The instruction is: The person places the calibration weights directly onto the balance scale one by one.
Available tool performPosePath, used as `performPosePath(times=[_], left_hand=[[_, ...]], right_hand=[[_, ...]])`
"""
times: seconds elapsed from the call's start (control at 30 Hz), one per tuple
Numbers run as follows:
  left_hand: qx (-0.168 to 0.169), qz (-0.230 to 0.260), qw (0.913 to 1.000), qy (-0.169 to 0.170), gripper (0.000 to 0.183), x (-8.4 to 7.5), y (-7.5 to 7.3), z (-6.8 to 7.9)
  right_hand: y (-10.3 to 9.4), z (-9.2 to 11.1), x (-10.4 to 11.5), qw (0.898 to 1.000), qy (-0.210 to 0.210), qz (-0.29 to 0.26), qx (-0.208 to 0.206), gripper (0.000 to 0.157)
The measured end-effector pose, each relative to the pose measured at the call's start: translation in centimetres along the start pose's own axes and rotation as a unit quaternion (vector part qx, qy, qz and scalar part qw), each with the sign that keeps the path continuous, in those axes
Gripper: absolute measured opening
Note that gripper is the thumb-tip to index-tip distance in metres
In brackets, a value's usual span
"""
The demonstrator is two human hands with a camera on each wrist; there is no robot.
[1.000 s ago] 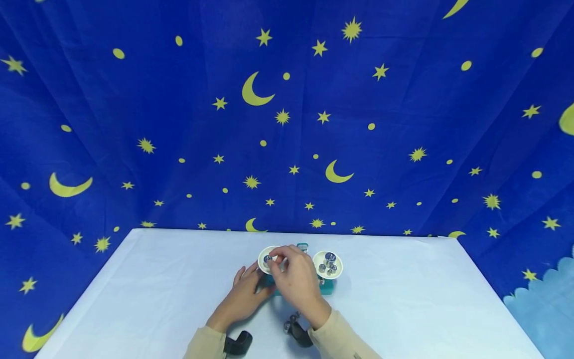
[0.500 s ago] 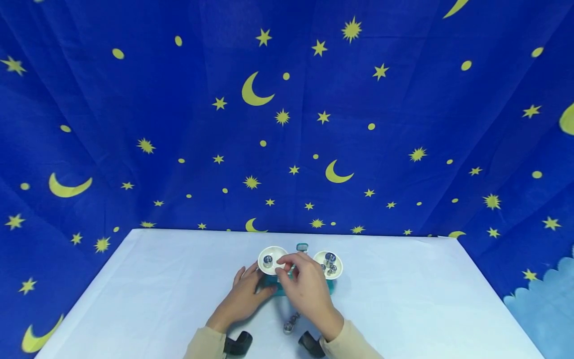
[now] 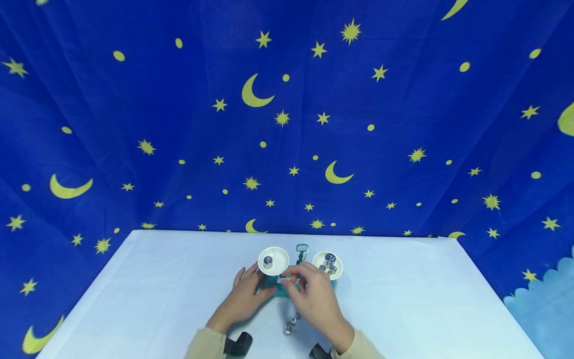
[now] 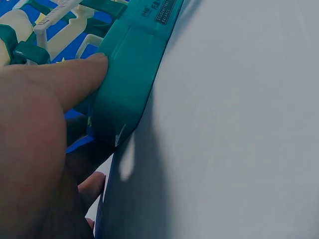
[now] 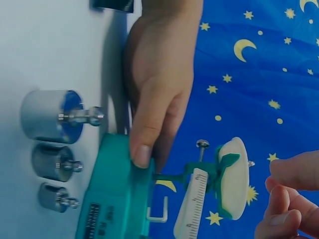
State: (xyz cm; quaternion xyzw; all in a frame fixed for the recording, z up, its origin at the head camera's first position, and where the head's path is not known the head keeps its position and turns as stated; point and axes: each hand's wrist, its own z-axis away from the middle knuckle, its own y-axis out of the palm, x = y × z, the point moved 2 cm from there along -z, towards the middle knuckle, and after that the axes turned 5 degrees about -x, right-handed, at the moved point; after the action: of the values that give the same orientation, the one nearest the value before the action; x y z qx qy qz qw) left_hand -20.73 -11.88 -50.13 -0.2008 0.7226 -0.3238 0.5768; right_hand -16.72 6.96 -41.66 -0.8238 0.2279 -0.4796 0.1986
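A green balance scale (image 4: 132,84) stands on the table with two white pans. My left hand (image 3: 242,297) grips the left end of its base, thumb on one face and fingers on the other side. One metal weight (image 3: 267,262) sits in the left pan (image 3: 280,259); several weights (image 3: 330,259) are in the right pan (image 3: 317,259). My right hand (image 3: 315,297) hovers in front of the scale's middle, between the pans. In the right wrist view its fingertips (image 5: 294,172) are loosely bent with nothing seen between them. The hand hides part of the base.
Three knobbed metal weights of different sizes, the largest weight (image 5: 52,115) among them, stand on the white table (image 3: 403,299) in front of the scale. A blue curtain (image 3: 202,75) with moons and stars hangs behind. Each wrist wears a black device (image 3: 239,344).
My right hand has drawn back from beside the weight in the left pan, moving right and toward me, uncovering that pan and the upright pointer frame. The left hand has stayed put.
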Motion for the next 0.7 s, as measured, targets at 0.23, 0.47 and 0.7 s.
performPosePath(times=[0.23,0.47,0.7], left_hand=[[-0.003,-0.004,0.9999,0.009,0.072,0.1,0.2,0.0],[0.001,0.001,1.0,0.0,0.073,0.1,0.2,0.0],[-0.005,0.001,1.0,0.005,0.071,0.0,0.1,0.1]], right_hand=[[0.1,0.9,-0.7,1.0,0.005,-0.013,0.011,0.012],[0.3,1.8,-1.3,0.999,0.012,-0.031,0.032,0.01],[0.6,2.2,-1.9,0.995,0.022,-0.059,0.082,0.009]])
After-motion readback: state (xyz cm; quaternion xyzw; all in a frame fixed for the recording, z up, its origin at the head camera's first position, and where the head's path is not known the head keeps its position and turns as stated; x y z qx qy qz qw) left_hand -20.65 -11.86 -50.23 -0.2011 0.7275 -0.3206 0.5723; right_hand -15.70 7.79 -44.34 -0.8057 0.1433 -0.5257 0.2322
